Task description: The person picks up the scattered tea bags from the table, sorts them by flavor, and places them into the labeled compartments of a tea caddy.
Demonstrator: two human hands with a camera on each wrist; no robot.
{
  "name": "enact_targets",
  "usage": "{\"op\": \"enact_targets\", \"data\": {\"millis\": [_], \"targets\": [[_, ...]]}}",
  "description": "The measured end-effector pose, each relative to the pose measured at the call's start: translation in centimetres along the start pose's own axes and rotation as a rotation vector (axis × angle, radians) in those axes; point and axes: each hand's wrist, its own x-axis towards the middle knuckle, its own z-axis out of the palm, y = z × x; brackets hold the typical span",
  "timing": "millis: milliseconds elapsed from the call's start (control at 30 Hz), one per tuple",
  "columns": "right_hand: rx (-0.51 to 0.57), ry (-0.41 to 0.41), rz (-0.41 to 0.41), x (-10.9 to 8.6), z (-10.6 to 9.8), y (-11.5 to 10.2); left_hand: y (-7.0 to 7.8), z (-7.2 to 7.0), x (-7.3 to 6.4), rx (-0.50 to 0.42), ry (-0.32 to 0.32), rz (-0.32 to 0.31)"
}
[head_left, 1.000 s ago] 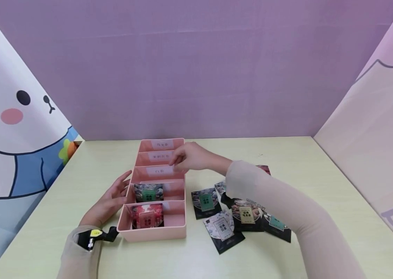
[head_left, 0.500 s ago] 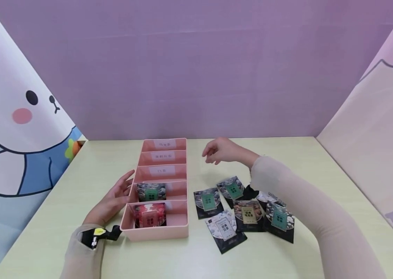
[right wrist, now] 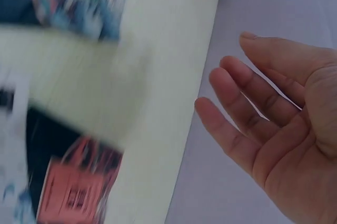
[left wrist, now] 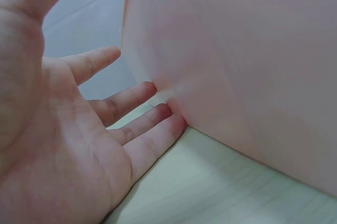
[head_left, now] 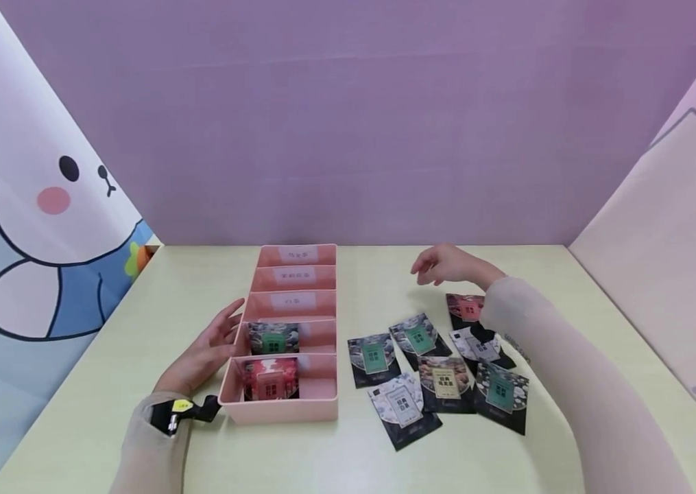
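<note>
My left hand rests against the left side of a pink divided box; in the left wrist view its straight fingertips meet the box wall near the table. My right hand hovers over the back of the table with loosely bent fingers and nothing in them, as the right wrist view also shows. Below it lies a red-labelled tea packet, partly covered by the sleeve. Inside the box, a red packet fills part of the front compartment and a green-labelled packet the one behind.
Several more tea packets lie right of the box: two green-labelled ones, a white one, a yellow-labelled one, a teal-labelled one and another white one. White paper labels mark the rear compartments. A purple panel closes the back.
My right hand has moved right, away from over the box's middle compartment to above the packets' far end, uncovering the red-labelled packet. The left hand stays at the box; the view has shifted slightly.
</note>
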Motion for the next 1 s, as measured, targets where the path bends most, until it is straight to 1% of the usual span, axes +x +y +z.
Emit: {"op": "enact_targets", "data": {"millis": [100,233,300,467,567,667,867,1000], "targets": [[-0.046,-0.002,0.034,-0.6,-0.7,1.8,-0.1,-0.1,0.1,-0.004,-0.005,0.008],[-0.097,0.010,0.077,-1.6,-1.5,4.1,0.0,-0.1,0.2,-0.007,-0.006,0.003],[-0.106,0.013,0.108,-2.3,-1.9,5.1,0.0,-0.1,0.1,-0.007,-0.003,-0.002],[-0.087,-0.001,0.220,-4.1,-2.5,6.9,0.1,-0.1,0.0,-0.008,0.006,-0.011],[-0.067,0.000,0.282,-4.8,-2.4,7.5,0.1,-0.1,0.0,-0.011,0.004,-0.006],[-0.044,0.010,0.321,-5.1,-2.2,7.9,0.1,-0.1,0.1,-0.017,0.003,-0.004],[-0.040,0.035,0.344,-5.2,-1.8,8.2,0.3,0.0,0.1,-0.031,0.008,-0.014],[-0.027,0.040,0.357,-5.3,-1.5,8.3,0.3,0.1,0.0,-0.033,0.007,-0.007]]}}
